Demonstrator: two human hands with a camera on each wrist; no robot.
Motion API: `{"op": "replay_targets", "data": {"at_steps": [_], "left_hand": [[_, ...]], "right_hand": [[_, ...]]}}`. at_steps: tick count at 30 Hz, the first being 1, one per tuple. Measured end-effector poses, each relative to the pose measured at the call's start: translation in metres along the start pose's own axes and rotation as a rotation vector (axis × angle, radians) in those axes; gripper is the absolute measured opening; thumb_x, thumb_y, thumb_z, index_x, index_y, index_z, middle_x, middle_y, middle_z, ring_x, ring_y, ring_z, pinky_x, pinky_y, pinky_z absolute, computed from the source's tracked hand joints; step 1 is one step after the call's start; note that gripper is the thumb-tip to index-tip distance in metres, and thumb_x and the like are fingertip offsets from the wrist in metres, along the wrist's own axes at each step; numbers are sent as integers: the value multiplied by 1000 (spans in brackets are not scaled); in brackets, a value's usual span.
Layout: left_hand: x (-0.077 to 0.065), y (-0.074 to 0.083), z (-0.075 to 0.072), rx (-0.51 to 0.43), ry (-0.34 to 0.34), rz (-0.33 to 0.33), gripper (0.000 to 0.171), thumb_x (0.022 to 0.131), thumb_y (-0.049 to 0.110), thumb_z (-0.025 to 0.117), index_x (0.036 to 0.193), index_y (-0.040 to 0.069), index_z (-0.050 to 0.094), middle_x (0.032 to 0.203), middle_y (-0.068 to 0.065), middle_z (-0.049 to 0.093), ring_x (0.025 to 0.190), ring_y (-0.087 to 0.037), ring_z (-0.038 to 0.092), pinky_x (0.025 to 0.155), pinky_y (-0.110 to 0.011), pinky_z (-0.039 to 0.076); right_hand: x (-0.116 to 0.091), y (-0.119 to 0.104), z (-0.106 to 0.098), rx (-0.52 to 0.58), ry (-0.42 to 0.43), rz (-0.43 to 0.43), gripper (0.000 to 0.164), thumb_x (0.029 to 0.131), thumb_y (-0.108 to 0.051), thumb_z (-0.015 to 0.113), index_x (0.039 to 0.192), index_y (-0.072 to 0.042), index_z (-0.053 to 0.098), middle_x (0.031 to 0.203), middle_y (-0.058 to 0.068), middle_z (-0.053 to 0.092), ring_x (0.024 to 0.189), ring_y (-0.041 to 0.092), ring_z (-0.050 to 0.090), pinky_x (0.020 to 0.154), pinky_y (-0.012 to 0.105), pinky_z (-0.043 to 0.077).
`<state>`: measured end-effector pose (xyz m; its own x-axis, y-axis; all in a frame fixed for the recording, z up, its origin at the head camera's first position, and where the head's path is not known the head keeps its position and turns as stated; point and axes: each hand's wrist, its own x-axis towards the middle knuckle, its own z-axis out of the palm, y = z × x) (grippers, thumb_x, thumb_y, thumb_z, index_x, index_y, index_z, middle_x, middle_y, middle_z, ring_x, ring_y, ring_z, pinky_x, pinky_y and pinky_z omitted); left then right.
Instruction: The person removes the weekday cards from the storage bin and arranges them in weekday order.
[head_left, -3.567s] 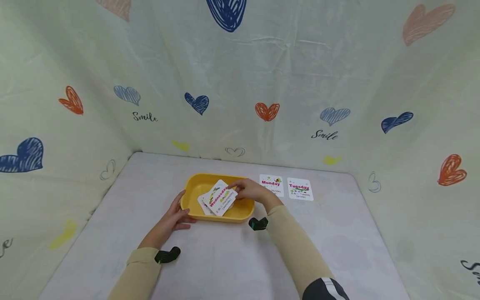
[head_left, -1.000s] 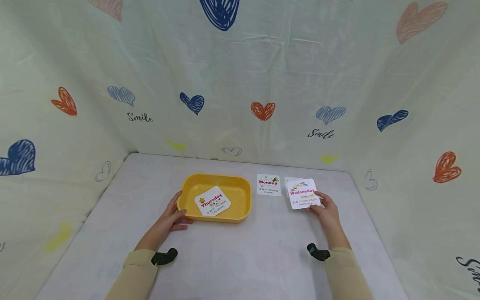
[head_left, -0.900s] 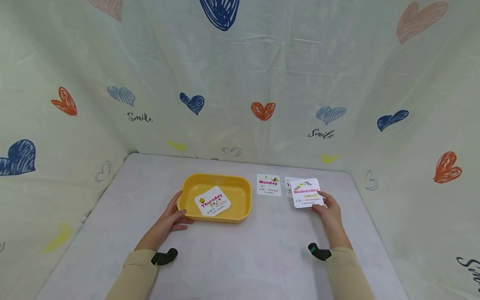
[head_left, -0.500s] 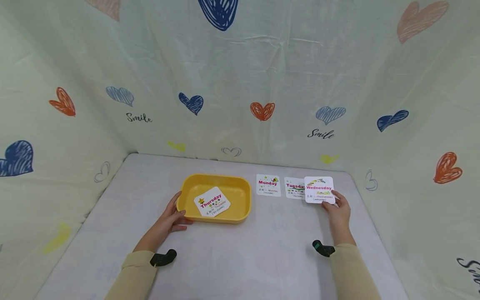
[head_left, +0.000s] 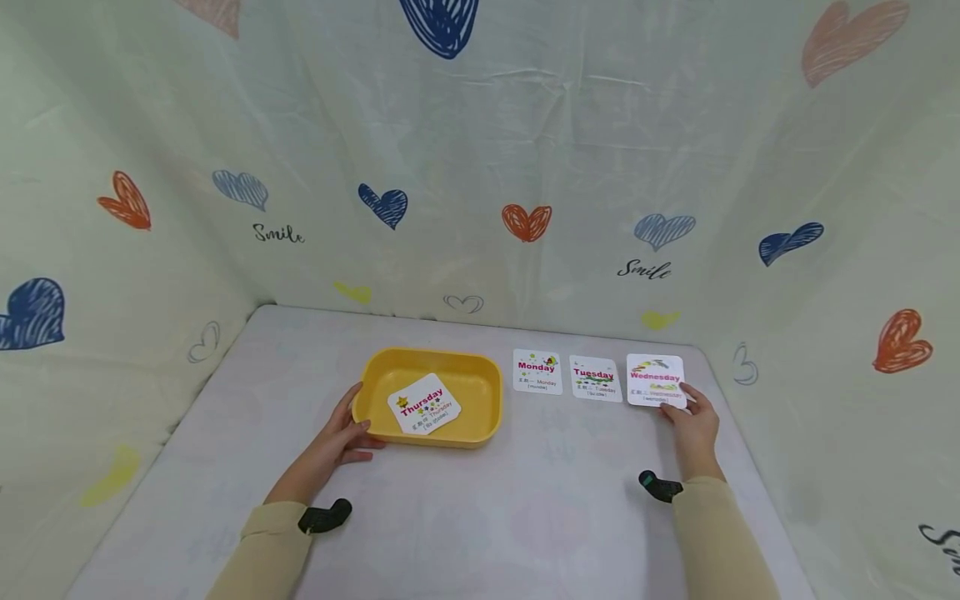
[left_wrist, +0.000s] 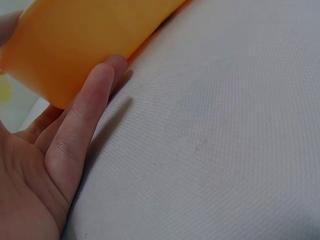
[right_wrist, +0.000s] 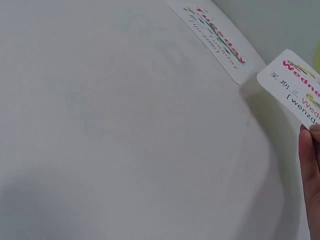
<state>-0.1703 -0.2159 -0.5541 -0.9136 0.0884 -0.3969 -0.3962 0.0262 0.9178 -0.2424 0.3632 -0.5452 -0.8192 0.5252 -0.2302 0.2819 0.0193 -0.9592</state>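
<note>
My left hand (head_left: pixel 333 439) grips the left end of a yellow plastic tray (head_left: pixel 477 402). In the left wrist view its fingers lie along the tray's outer wall (left_wrist: pixel 85 45), with part of another finger at the rim. Inside the tray lies a white Thursday card (head_left: pixel 424 404), tilted. At the right, my right hand (head_left: pixel 696 427) pinches the lower right corner of a Wednesday card (head_left: pixel 656 380). The right wrist view shows this card (right_wrist: pixel 290 85) raised over the cloth, casting a shadow, close beside the Tuesday card (right_wrist: pixel 215 40).
A Monday card (head_left: pixel 537 372) lies face up right of the tray, left of the Tuesday card (head_left: pixel 596 379), roughly in one row. Pale cloth (head_left: pixel 510 517) covers the table. A heart-printed curtain (head_left: pixel 450 133) rises at the table's back and sides.
The Wednesday card has come out of the tray and moved right, past the Tuesday card, in my right hand. The Thursday card now shows in the tray. My left hand keeps its hold.
</note>
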Motion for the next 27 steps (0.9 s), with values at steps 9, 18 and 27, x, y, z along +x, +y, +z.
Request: {"op": "replay_targets", "data": {"at_steps": [9,18,27], "left_hand": [[-2,3,0,3,-9,0,76,99,25,54,155,44,5,151,-12,35,98,-30,67,80,-35,55],[0,1,2,4,9,-3,77,99,24,54,155,42,6,149,-14,37,97,-29,68,79,-36,56],[0,0,1,-2,20,-3,77,98,24,54,155,42,6,147,-15,38,96,-30,68,79,-36,56]], "right_hand": [[10,2,-4,-17,-18,41,65,88,11,63,147,-5,41,113,9,50,83,6,60,76,21,54],[20,16,-2,-120,86,-8,63,85,9,65,144,-4,46,113,7,53,83,3,52,67,10,49],[17,20,3,-186,143,15,63,91,-4,66,148,-9,41,126,11,49,93,11,49,74,10,48]]}}
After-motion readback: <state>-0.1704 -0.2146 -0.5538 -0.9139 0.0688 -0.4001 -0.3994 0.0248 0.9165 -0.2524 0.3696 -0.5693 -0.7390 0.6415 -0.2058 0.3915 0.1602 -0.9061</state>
